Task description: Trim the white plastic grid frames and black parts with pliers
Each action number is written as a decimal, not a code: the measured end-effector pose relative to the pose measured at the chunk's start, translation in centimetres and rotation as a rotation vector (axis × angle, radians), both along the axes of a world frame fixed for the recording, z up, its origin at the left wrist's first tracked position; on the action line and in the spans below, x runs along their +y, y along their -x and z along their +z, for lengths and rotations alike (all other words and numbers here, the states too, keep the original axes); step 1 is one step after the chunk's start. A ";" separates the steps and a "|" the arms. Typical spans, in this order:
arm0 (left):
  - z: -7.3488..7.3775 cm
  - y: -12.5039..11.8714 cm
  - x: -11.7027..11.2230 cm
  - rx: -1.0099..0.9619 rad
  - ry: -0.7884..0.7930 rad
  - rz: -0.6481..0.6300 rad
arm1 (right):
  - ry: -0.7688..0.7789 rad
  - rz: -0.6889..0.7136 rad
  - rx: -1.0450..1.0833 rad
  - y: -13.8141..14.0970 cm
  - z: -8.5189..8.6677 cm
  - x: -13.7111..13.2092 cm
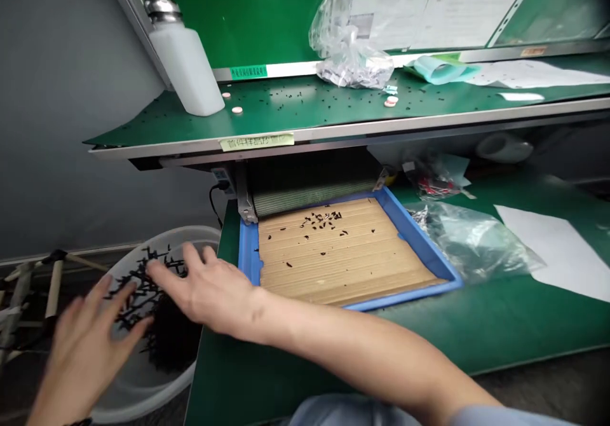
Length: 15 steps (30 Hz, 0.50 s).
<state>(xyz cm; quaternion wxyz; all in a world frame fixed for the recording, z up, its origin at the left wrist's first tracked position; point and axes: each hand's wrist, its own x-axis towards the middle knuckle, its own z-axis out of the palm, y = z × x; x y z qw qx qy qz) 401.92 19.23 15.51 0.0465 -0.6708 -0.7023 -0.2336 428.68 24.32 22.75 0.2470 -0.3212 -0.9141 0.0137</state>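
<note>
Both my hands are over a round translucent white tub [157, 407] at the left of the bench. Inside it is a dark heap of small black branching parts [174, 340]; more of them are strewn or falling below my fingers. My left hand [88, 343] has its fingers spread at the tub's left side, slightly blurred. Reaching across the bench corner, my right hand [207, 286] has its fingers apart above the tub. I see nothing gripped in either hand. A blue tray [405, 295] lined with cardboard [328, 267] lies right of my hands, with small black bits scattered on it.
A ribbed dark belt [305, 197] ends at the tray's back. Above runs a green shelf [281, 121] with a white bottle [188, 70] and a clear bag [355, 63]. Plastic bags [471, 241] and white paper [557, 241] lie right of the tray.
</note>
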 end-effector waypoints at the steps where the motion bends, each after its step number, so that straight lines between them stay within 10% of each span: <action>1: -2.4 1.8 -0.2 0.002 0.078 -0.025 | 0.043 0.021 -0.043 0.3 -1.5 0.3; 4: -7.2 3.8 -1.6 -0.097 0.286 0.141 | 0.237 0.034 -0.127 -2.4 -5.4 0.9; 6: -7.9 2.9 -2.3 -0.189 0.347 0.234 | 0.354 -0.133 -0.082 -6.4 -7.3 1.7; 10: -5.2 -2.1 -0.5 -0.361 0.181 0.107 | 0.385 -0.493 -0.061 -15.9 -9.8 4.8; 15: -1.3 -12.0 6.2 -0.407 0.126 -0.371 | 0.423 -0.782 -0.113 -24.4 -12.8 9.5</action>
